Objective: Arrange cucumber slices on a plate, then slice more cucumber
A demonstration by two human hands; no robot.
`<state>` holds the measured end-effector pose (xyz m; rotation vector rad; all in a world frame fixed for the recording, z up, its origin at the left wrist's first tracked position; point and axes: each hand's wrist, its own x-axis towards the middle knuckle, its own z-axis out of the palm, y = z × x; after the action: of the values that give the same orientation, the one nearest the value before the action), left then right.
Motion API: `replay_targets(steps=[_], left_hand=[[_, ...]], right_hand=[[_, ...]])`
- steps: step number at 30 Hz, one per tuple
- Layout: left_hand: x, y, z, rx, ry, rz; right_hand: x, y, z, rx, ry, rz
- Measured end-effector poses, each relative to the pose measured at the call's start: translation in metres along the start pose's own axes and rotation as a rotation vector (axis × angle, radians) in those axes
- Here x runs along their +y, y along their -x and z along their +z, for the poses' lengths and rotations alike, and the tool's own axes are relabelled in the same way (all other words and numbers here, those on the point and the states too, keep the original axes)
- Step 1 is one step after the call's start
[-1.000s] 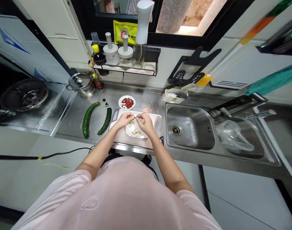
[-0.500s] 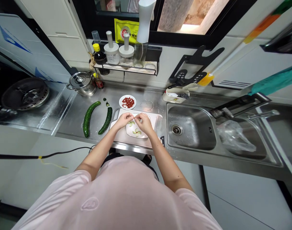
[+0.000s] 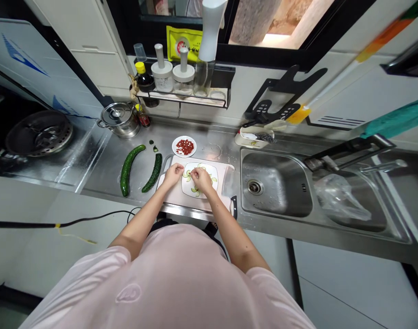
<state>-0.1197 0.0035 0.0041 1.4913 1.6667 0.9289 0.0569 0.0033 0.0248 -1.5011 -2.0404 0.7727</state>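
Observation:
My left hand (image 3: 174, 173) is just left of a white squarish plate (image 3: 185, 187), fingers curled together; what they hold, if anything, is too small to make out. Over the plate, my right hand (image 3: 202, 180) has thumb and fingers pinched close to a cucumber slice (image 3: 187, 173); I cannot make out what is in the pinch. Thin green-edged cucumber slices are set around the plate, partly hidden by my right hand. Under the plate lies a pale pink cutting board (image 3: 172, 194). A round white dish (image 3: 175, 151) of small red pieces stands behind it.
To the left lie a whole cucumber (image 3: 127, 171), a cut cucumber (image 3: 153, 174) and small cucumber ends (image 3: 155, 149). A black knife handle (image 3: 234, 206) is at the board's right. Beyond are the sink (image 3: 280, 183), a steel pot (image 3: 121, 121) and a spice rack (image 3: 184, 97).
My hands, close together over the plate before, have parted. The left one has moved left off the plate; the right one is slightly lower, and more slices show. The view has shifted slightly.

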Motion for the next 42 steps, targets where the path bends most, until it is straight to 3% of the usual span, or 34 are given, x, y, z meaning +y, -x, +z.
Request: replay_targets(steps=[6, 18, 42], left_hand=[[-0.011, 0.003, 0.003, 0.030, -0.140, -0.014], [-0.008, 0.005, 0.012, 0.013, -0.222, -0.030], [-0.007, 0.001, 0.023, -0.011, -0.290, -0.052]], right_hand=[[0.005, -0.001, 0.016, -0.050, 0.081, 0.092], [0.005, -0.002, 0.028, -0.094, 0.160, 0.230], [0.006, -0.002, 0.037, -0.112, 0.230, 0.272]])
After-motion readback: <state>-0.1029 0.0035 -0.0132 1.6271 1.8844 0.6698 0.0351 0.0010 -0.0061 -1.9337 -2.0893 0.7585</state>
